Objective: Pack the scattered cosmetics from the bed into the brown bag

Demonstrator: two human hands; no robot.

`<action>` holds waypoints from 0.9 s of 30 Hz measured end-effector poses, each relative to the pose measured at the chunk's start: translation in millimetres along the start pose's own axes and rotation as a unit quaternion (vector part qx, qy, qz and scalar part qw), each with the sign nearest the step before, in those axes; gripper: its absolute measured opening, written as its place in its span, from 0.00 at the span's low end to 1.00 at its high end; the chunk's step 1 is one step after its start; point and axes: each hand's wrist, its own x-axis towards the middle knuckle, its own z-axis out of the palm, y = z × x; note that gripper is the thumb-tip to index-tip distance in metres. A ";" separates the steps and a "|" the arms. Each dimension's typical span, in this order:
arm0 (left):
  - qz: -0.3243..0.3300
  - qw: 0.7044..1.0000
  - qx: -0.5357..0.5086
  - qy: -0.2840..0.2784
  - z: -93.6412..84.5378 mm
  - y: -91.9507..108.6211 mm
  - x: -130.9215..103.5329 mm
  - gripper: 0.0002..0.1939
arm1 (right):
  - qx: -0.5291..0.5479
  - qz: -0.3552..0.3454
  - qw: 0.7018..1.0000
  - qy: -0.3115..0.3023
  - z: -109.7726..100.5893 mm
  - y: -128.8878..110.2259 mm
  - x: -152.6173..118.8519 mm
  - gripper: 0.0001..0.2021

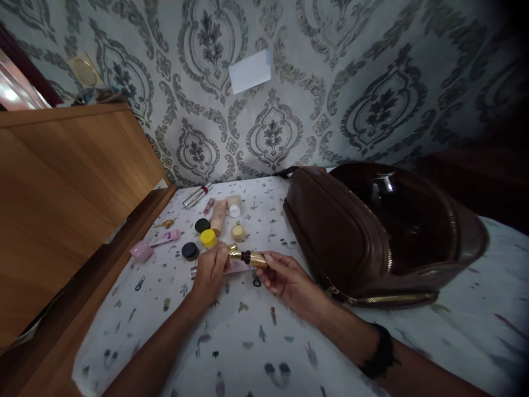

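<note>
Gold tube with dark band; level, above patterned sheet

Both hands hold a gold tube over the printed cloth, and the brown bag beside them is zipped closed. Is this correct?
Not quite. The head view shows the brown bag lying open, its dark inside visible. The rest holds: left hand and right hand hold the gold tube over the printed cloth.

- A bed has a white sheet with tiny pictures on it.
- A big brown bag lies open on the right side.
- A yellow jar and two dark jars sit close together.
- Two tan tubes lie beside them.
- A small round bottle stands near the tubes.
- A pink tube lies at the left edge.
- A silver stick lies by the wall.
</note>
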 end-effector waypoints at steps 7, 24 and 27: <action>0.018 0.993 -0.095 -0.066 -1.5 -1.1 -3.0 0.17 | 0.014 -0.004 1.000 0.006 -1.1 -0.1 0.5 0.18; -0.010 0.999 0.036 0.000 1.6 -2.0 0.1 0.22 | -0.006 -0.007 1.000 -0.006 1.2 -0.8 -1.9 0.19; -0.020 0.999 0.049 0.004 0.3 -2.2 0.7 0.24 | -0.014 -0.003 1.000 -0.008 0.5 -0.9 -1.8 0.19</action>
